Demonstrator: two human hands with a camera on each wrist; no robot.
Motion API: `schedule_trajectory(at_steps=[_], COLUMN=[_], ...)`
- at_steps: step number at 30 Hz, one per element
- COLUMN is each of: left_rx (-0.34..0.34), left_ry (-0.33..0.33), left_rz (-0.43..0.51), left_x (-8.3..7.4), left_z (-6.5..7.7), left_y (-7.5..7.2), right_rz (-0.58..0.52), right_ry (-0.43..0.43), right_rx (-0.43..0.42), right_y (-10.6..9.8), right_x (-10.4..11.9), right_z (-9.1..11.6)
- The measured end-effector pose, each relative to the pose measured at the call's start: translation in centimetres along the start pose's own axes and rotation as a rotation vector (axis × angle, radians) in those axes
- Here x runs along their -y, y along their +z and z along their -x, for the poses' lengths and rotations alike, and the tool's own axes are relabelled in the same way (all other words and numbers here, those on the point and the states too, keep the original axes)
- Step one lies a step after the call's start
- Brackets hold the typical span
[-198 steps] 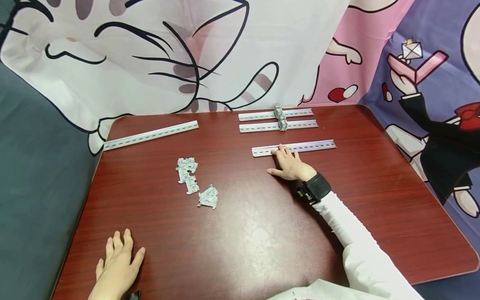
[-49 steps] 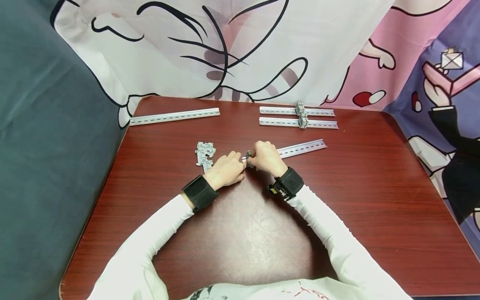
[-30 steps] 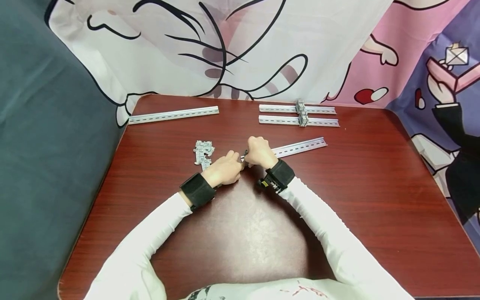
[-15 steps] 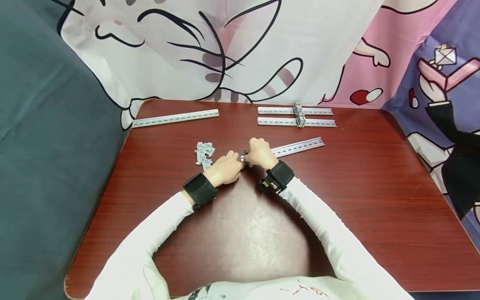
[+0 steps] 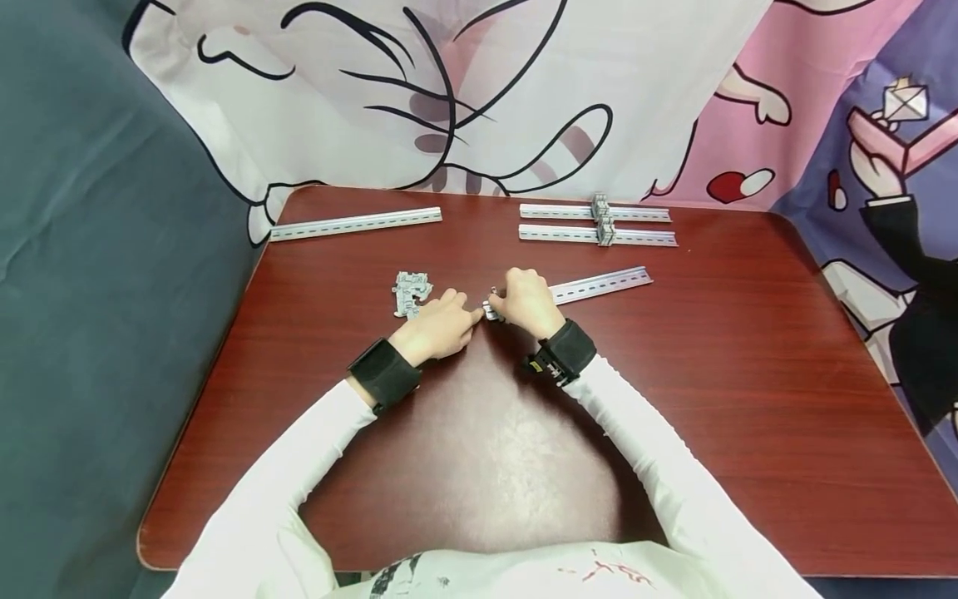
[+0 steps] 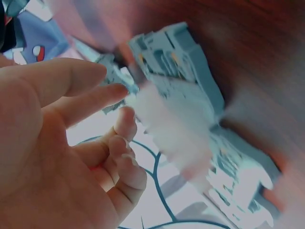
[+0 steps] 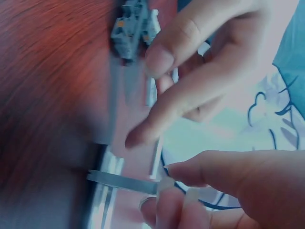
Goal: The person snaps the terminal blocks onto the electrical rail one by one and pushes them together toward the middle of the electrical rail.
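My right hand [image 5: 527,301] pinches a thin grey terminal block [image 7: 124,182] between thumb and fingers. The block sits crosswise over the left end of a slotted metal DIN rail [image 5: 599,285], which slants up to the right. Just left of that end is my left hand [image 5: 437,326], index finger pointing at it and nothing in the grasp. In the left wrist view its other fingers bend loosely. Several loose terminal blocks [image 5: 411,289] lie beside the left hand, which partly covers them.
At the back right, two parallel DIN rails [image 5: 554,211] carry grey terminal blocks [image 5: 602,220]. Another DIN rail [image 5: 355,224] lies bare at the back left. A printed cloth [image 5: 337,150] hangs behind the brown table [image 5: 718,399], with a dark teal surface [image 5: 75,316] on the left.
Both hands have come together at the rail's left end, and the rail now slants more. In the last half second my left hand has drawn slightly left, off the rail end; the right keeps its pinch.
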State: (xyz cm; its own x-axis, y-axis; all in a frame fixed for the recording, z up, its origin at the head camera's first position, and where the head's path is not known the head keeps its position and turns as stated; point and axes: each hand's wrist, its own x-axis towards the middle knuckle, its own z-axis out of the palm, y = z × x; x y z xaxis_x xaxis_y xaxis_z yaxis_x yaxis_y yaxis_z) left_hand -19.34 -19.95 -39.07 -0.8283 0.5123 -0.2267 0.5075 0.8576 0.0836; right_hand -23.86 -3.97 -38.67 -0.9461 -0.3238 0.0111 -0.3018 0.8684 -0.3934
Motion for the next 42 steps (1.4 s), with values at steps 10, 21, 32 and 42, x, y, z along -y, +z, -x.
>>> schedule_trajectory(at_steps=[10,21,32,42], left_rx=[-0.168,-0.377,-0.4,-0.389], left_ry=[0.008,0.011,0.025,0.032], left_rz=[0.045,0.061,0.097,0.107], left_x=[1.9,3.4,3.4,3.1], left_z=[2.8,6.3,7.5,7.2], left_y=[0.1,1.4,2.7,3.1], right_rz=[0.0,-0.041,-0.049,-0.019], right_ry=[-0.079,-0.244,-0.335,-0.404], right_rx=[-0.029,0.302,0.375,0.422], right_y=[-0.4,1.9,3.3,3.8], right_x=[1.3,3.1,4.0,3.7], right_z=[1.8,1.5,0.4,0.6])
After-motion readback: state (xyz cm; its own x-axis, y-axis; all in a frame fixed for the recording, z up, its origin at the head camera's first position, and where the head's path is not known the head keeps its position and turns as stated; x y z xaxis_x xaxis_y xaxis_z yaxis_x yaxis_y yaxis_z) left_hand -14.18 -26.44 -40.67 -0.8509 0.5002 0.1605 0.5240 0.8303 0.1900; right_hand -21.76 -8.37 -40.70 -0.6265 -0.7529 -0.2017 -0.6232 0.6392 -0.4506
